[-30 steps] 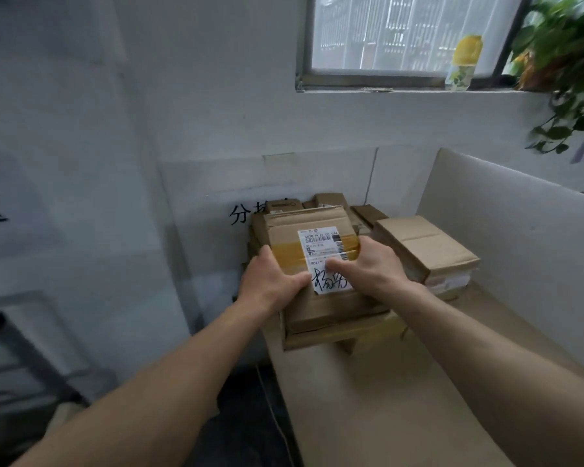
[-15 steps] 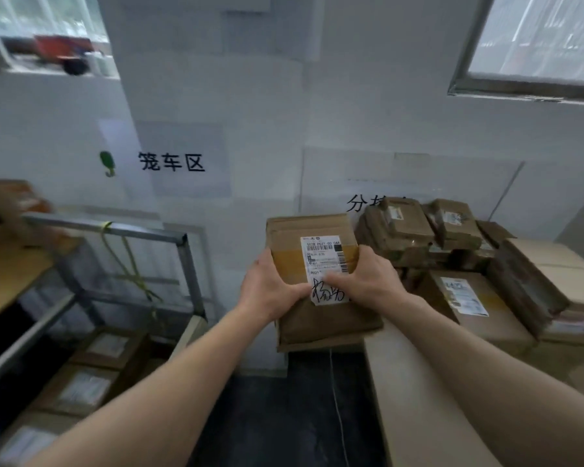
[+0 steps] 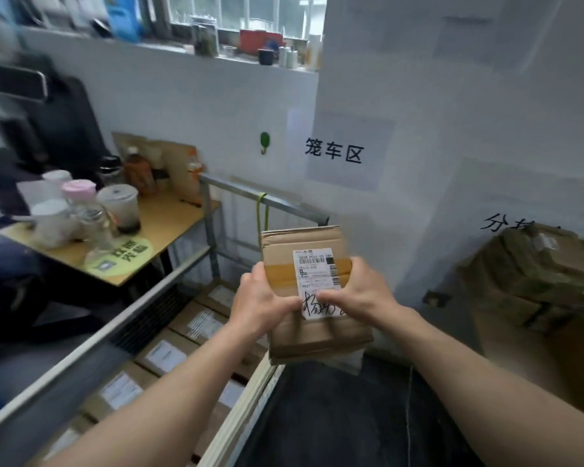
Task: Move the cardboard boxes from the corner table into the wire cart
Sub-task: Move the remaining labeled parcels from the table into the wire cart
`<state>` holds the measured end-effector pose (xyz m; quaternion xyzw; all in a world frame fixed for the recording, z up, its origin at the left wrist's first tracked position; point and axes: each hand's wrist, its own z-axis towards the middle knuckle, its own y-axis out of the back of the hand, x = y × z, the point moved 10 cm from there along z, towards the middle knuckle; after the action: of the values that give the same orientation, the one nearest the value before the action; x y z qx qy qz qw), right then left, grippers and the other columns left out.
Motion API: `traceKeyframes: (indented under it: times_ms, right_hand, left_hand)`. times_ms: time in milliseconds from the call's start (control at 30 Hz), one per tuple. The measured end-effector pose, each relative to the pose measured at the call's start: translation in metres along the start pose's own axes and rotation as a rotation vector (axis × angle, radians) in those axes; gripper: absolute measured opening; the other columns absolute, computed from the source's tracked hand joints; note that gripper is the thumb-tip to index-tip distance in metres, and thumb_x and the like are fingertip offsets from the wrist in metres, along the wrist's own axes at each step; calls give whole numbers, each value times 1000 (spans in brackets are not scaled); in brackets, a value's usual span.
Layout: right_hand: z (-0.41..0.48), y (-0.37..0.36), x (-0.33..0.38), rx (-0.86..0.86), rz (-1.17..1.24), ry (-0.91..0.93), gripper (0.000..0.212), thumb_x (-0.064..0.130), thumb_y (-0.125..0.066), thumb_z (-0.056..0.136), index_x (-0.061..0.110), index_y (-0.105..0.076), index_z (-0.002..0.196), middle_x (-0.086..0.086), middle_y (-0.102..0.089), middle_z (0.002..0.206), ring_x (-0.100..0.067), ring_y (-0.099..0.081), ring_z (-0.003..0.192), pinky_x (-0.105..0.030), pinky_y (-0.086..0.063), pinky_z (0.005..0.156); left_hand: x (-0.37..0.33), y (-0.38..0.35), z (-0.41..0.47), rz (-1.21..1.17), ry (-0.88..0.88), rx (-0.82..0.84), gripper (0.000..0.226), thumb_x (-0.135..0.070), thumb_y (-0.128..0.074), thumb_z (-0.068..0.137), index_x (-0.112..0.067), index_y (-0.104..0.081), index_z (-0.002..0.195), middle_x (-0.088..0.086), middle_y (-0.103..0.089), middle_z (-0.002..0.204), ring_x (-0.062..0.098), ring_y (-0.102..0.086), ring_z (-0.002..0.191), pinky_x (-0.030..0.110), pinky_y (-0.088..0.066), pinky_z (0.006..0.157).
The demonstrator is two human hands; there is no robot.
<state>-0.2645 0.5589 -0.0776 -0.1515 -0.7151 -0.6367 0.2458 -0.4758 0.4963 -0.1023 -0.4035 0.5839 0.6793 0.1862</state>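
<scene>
I hold a cardboard box (image 3: 312,332) with a white shipping label and yellow tape in front of me, in the air. My left hand (image 3: 262,303) grips its left side and my right hand (image 3: 359,293) grips its right side, thumbs on top. Below and to the left stands the wire cart (image 3: 267,200), a grey metal frame with several labelled cardboard boxes (image 3: 162,355) lying flat inside. The box I hold is above the cart's right front corner. At the right edge, blurred, more cardboard boxes (image 3: 533,271) are piled on the corner table.
A wooden desk (image 3: 169,224) behind the cart's left rail carries cups, bottles and a green round sticker. A black chair (image 3: 58,119) stands at the far left. The white wall carries printed signs. Dark floor (image 3: 334,416) lies between cart and table.
I have turned further left with the box in both hands. The pile on the corner table has slid to the right edge and the cart now fills the lower left.
</scene>
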Motion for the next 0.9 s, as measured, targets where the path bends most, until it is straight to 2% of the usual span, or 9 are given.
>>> traceKeyframes:
  times_ms: [100, 233, 300, 400, 533, 800, 900]
  right_hand:
    - [-4, -45, 46, 41, 0, 40, 87, 66, -81, 50, 22, -50, 119, 3, -68, 111, -22, -65, 103, -42, -54, 92]
    - [-11, -98, 101, 102, 4, 107, 78, 63, -85, 52, 29, -47, 111, 11, -64, 99, -12, -60, 86, -30, -47, 74]
    - [-13, -121, 124, 131, -9, 142, 79, 62, -85, 52, 29, -46, 112, 12, -63, 98, -11, -60, 86, -30, -46, 72]
    - [-13, -156, 157, 184, -38, 195, 79, 60, -86, 53, 28, -46, 114, 12, -62, 97, -12, -60, 87, -30, -46, 72]
    - [-12, -205, 197, 272, -80, 288, 79, 57, -88, 55, 29, -42, 113, 15, -56, 91, -7, -55, 81, -23, -39, 62]
    - [-19, -342, 220, 499, -111, 446, 78, 53, -90, 55, 28, -44, 112, 10, -60, 101, -11, -60, 90, -26, -46, 69]
    - [-24, -399, 210, 590, -145, 482, 78, 53, -90, 56, 27, -45, 116, 9, -61, 104, -14, -62, 93, -32, -53, 79]
  left_hand:
    - [49, 41, -9, 7, 63, -22, 84, -50, -87, 62, -23, -46, 130, 2, -53, 117, 19, -56, 101, 35, -53, 89]
    - [107, 87, -24, 2, 140, -51, 80, -48, -88, 62, -25, -46, 125, 1, -53, 117, 18, -57, 100, 37, -54, 90]
    - [133, 105, -32, -5, 188, -66, 80, -46, -89, 60, -25, -46, 124, 0, -52, 117, 18, -57, 102, 38, -54, 92]
    - [171, 127, -43, -27, 273, -97, 84, -46, -89, 58, -26, -44, 126, 1, -50, 118, 19, -56, 103, 39, -53, 92]
    - [223, 147, -58, -47, 406, -135, 92, -44, -89, 59, -22, -40, 134, 5, -48, 123, 23, -54, 110, 42, -51, 98]
    - [337, 136, -102, -54, 676, -216, 99, -43, -91, 58, -25, -34, 137, 5, -48, 131, 24, -52, 118, 44, -51, 98]
    - [381, 114, -121, -76, 785, -234, 103, -40, -91, 58, -23, -32, 141, 5, -51, 131, 23, -55, 115, 41, -53, 96]
